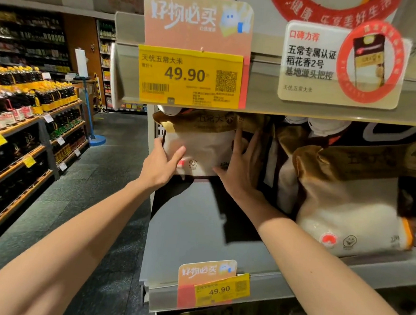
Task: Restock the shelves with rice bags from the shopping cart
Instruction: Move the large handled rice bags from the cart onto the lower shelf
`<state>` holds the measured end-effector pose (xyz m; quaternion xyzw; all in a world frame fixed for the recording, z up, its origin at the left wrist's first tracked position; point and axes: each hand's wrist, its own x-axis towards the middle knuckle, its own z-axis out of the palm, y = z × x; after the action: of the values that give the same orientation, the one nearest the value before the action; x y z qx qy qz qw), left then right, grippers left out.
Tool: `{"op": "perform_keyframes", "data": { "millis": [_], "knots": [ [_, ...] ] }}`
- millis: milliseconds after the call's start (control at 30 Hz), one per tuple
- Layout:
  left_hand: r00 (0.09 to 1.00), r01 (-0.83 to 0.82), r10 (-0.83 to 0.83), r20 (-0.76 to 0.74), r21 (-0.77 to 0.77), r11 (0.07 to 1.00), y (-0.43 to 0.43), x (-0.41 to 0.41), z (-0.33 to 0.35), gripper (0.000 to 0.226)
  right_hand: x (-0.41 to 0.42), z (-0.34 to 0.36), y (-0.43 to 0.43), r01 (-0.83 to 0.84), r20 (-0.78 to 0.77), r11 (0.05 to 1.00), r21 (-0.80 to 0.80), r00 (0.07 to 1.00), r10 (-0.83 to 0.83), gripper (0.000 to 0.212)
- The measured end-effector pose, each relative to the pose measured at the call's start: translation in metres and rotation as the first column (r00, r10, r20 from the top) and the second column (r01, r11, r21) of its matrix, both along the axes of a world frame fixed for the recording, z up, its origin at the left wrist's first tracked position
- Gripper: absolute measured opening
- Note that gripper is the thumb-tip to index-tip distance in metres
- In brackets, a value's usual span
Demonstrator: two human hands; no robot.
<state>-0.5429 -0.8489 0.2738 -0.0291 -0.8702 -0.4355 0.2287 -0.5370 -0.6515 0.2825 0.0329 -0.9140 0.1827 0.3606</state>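
A brown-and-white rice bag (203, 142) stands upright at the back left of the grey shelf (192, 230). My left hand (162, 164) holds its left edge, thumb across the front. My right hand (240, 167) presses flat against its right side with straight fingers. More rice bags of the same kind stand to the right; the nearest one (347, 199) leans forward at the shelf's right. The shopping cart is out of view.
The upper shelf edge (255, 104) hangs just above the bag, carrying a yellow 49.90 price tag (190, 77) and a promo card (341, 65). Another price tag (217, 286) sits on the lower lip. Shelves of dark bottles (28, 100) line the aisle on the left.
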Motion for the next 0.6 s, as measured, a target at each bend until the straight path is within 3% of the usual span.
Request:
{"op": "perform_keyframes", "data": {
  "millis": [100, 167, 433, 600],
  "knots": [
    [1.000, 0.007, -0.006, -0.008, 0.175, 0.985, 0.011, -0.001, 0.016, 0.051, -0.005, 0.006, -0.006, 0.020, 0.034, 0.988, 0.155, 0.999, -0.026, 0.126],
    [0.998, -0.015, 0.030, -0.049, 0.273, 0.962, 0.014, -0.005, 0.026, 0.041, -0.012, 0.008, -0.011, 0.000, 0.113, 0.984, 0.178, 0.993, -0.020, 0.127],
    [0.988, -0.140, 0.106, 0.116, 0.335, 0.932, 0.012, -0.033, 0.042, 0.061, -0.035, 0.031, 0.000, -0.138, 0.269, 0.958, 0.253, 0.961, 0.068, 0.121],
    [0.993, -0.117, 0.102, 0.059, 0.382, 0.917, 0.014, -0.015, 0.014, 0.063, -0.030, 0.005, 0.004, -0.167, 0.239, 0.965, 0.200, 0.964, 0.117, 0.115]
  ]
}}
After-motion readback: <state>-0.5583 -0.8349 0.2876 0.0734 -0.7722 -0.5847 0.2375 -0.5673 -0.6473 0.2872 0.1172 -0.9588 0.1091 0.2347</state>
